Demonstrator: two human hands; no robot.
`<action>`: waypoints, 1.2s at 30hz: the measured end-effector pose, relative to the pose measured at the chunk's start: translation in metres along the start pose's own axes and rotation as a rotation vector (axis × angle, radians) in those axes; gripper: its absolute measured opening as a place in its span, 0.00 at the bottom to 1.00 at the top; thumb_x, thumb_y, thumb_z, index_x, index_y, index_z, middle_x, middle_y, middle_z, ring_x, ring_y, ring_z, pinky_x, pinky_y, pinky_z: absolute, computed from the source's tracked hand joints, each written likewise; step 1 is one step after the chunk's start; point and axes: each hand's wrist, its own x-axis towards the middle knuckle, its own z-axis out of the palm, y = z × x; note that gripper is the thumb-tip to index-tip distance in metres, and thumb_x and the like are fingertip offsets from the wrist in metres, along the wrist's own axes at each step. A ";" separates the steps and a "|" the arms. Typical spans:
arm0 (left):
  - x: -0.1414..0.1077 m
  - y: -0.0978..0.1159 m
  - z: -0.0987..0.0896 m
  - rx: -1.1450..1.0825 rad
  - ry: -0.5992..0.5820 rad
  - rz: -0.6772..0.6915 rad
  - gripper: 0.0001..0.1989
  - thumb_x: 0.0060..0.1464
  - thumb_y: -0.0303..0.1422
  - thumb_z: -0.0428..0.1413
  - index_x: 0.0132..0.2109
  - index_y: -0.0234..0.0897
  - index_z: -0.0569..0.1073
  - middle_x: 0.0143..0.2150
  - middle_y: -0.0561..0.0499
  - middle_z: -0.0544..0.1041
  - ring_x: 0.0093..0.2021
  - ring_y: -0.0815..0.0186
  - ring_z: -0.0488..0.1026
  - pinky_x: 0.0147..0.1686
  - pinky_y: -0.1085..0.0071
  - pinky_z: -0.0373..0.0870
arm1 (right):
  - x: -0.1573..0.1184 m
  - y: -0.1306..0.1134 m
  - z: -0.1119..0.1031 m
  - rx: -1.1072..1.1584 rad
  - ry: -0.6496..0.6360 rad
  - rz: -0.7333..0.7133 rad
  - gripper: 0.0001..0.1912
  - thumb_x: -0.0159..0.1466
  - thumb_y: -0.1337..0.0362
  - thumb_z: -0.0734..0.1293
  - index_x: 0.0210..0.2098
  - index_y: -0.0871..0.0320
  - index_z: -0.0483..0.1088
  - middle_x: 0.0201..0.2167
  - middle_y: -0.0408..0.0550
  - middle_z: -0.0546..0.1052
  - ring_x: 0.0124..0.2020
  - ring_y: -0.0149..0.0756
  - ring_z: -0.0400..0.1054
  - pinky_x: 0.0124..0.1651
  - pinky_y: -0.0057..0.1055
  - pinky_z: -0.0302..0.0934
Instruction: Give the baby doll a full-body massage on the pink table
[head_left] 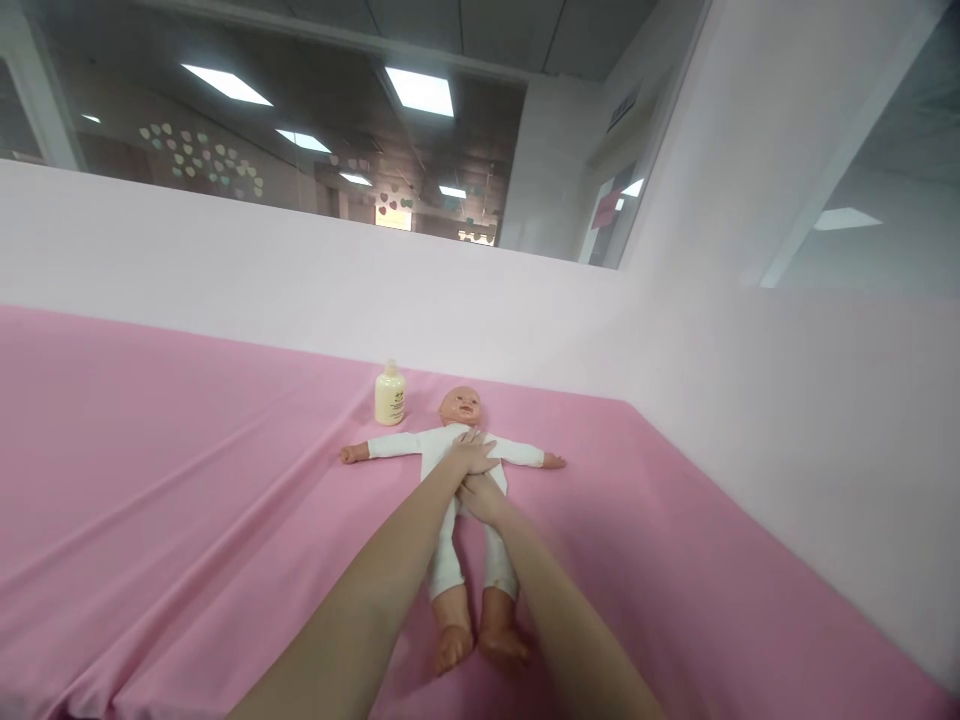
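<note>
- Forearms [358, 605], two, bare: reaching in from the lower left and lower right of the frame, converging at centre.
- Doll's feet [454, 650], bare: lying at bottom centre, between the forearms; the sleeves of contact should be staying clear of them.
- Right hand [482, 497], bare: resting on the doll's lower torso, just below centre; the other wrist is partly hiding its fingers, so their set I cannot tell.
- Left hand [475, 456], bare: lying over the chest just above the right, its fingers spreading flat and grasping nothing.
- Doll [436, 448], white-suited: lying face up at centre, arms stretching to both sides. Good handling, in my judgement, would be spreading light, even pressure through the palms, sparing the neck and not bunching the cloth.
- Doll's head [461, 406]: facing up, just above the hands; fingertips should be stopping short of it.
- Pump bottle [389, 398], pale yellow: standing upright left of the head, touching no hand; elbows should be avoiding it.
- Pink sheet [225, 480]: spreading beneath everything, creasing at lower left; a smooth patch would be steadying the doll.
- White wall [300, 285] and glass panel [450, 170]: closing the view, upper frame.
</note>
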 end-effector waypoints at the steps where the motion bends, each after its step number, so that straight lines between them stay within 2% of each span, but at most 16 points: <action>1: -0.001 -0.007 0.000 0.002 0.007 -0.008 0.37 0.60 0.56 0.46 0.72 0.49 0.57 0.78 0.51 0.43 0.78 0.54 0.37 0.73 0.51 0.38 | -0.004 0.000 -0.003 0.030 -0.003 -0.010 0.22 0.74 0.62 0.53 0.55 0.56 0.76 0.60 0.52 0.75 0.64 0.45 0.65 0.71 0.46 0.52; 3: -0.006 -0.019 0.003 -0.002 0.027 -0.040 0.39 0.61 0.56 0.44 0.74 0.47 0.52 0.78 0.51 0.38 0.78 0.54 0.34 0.73 0.51 0.37 | -0.014 -0.002 -0.010 0.108 -0.023 -0.015 0.23 0.74 0.60 0.52 0.55 0.53 0.76 0.61 0.49 0.74 0.65 0.44 0.63 0.72 0.48 0.49; 5: -0.015 -0.026 0.009 -0.009 0.052 -0.086 0.41 0.62 0.56 0.42 0.75 0.45 0.47 0.78 0.49 0.34 0.78 0.52 0.31 0.73 0.49 0.37 | -0.023 -0.003 -0.015 0.190 -0.063 0.014 0.22 0.74 0.58 0.53 0.59 0.48 0.73 0.66 0.45 0.69 0.71 0.45 0.55 0.74 0.53 0.42; 8: -0.028 -0.027 0.019 -0.050 0.129 -0.170 0.40 0.64 0.56 0.37 0.76 0.44 0.44 0.78 0.48 0.32 0.77 0.52 0.31 0.73 0.48 0.36 | -0.032 -0.005 -0.017 0.241 -0.111 0.084 0.21 0.73 0.57 0.55 0.61 0.45 0.71 0.71 0.41 0.60 0.76 0.46 0.42 0.75 0.60 0.31; 11: -0.040 -0.025 0.027 -0.081 0.205 -0.245 0.38 0.66 0.54 0.31 0.76 0.43 0.44 0.79 0.48 0.34 0.78 0.52 0.33 0.73 0.49 0.37 | -0.033 -0.007 -0.011 0.240 -0.104 0.121 0.20 0.73 0.59 0.56 0.57 0.46 0.75 0.72 0.40 0.60 0.77 0.46 0.37 0.75 0.58 0.30; 14: -0.051 -0.025 0.031 -0.085 0.230 -0.300 0.36 0.67 0.51 0.29 0.76 0.43 0.44 0.78 0.49 0.36 0.78 0.52 0.35 0.72 0.46 0.39 | -0.029 -0.006 -0.002 0.233 -0.069 0.164 0.20 0.72 0.60 0.56 0.55 0.47 0.76 0.70 0.40 0.63 0.77 0.46 0.38 0.75 0.57 0.31; 17: -0.062 -0.026 0.035 -0.113 0.256 -0.336 0.35 0.68 0.51 0.29 0.76 0.43 0.44 0.78 0.49 0.36 0.77 0.51 0.35 0.71 0.42 0.43 | -0.026 -0.002 0.005 0.242 0.006 0.215 0.24 0.73 0.60 0.54 0.65 0.51 0.67 0.73 0.45 0.56 0.77 0.44 0.38 0.76 0.54 0.33; 20: -0.068 -0.022 0.040 -0.099 0.310 -0.344 0.35 0.68 0.50 0.30 0.76 0.42 0.44 0.78 0.47 0.37 0.77 0.50 0.36 0.70 0.41 0.46 | -0.025 0.004 0.010 0.200 0.060 0.311 0.31 0.74 0.57 0.51 0.73 0.63 0.51 0.75 0.55 0.46 0.77 0.45 0.36 0.76 0.49 0.36; 22: -0.071 -0.019 0.042 -0.029 0.341 -0.331 0.34 0.68 0.47 0.32 0.76 0.40 0.45 0.78 0.46 0.39 0.77 0.50 0.37 0.71 0.42 0.44 | -0.022 0.006 0.012 0.119 0.062 0.333 0.33 0.74 0.55 0.49 0.73 0.67 0.48 0.75 0.58 0.44 0.77 0.46 0.35 0.76 0.50 0.37; 24: -0.073 -0.016 0.043 0.056 0.338 -0.295 0.34 0.68 0.44 0.35 0.76 0.38 0.45 0.78 0.45 0.39 0.77 0.50 0.38 0.72 0.43 0.41 | -0.016 0.006 0.013 0.027 0.064 0.331 0.33 0.74 0.55 0.48 0.74 0.66 0.47 0.75 0.58 0.45 0.77 0.47 0.36 0.76 0.51 0.38; 29: -0.078 -0.016 0.035 0.133 0.221 -0.126 0.36 0.66 0.40 0.40 0.76 0.38 0.43 0.78 0.45 0.38 0.77 0.52 0.36 0.72 0.45 0.37 | 0.007 0.002 0.005 -0.134 0.024 0.318 0.34 0.75 0.52 0.48 0.75 0.62 0.44 0.76 0.55 0.43 0.77 0.44 0.36 0.76 0.50 0.34; 34: -0.086 -0.019 0.028 0.144 0.224 0.028 0.34 0.67 0.40 0.38 0.76 0.35 0.45 0.78 0.44 0.41 0.77 0.51 0.36 0.73 0.46 0.34 | 0.025 0.011 -0.011 -0.146 -0.026 0.118 0.29 0.75 0.52 0.50 0.73 0.48 0.50 0.76 0.44 0.45 0.77 0.38 0.35 0.76 0.47 0.31; 36: -0.088 -0.020 0.027 0.134 0.231 0.046 0.33 0.68 0.39 0.36 0.76 0.35 0.45 0.78 0.44 0.43 0.77 0.52 0.37 0.73 0.47 0.35 | 0.030 0.019 -0.013 -0.114 -0.022 0.135 0.29 0.75 0.51 0.51 0.73 0.46 0.51 0.76 0.42 0.46 0.77 0.38 0.36 0.75 0.45 0.33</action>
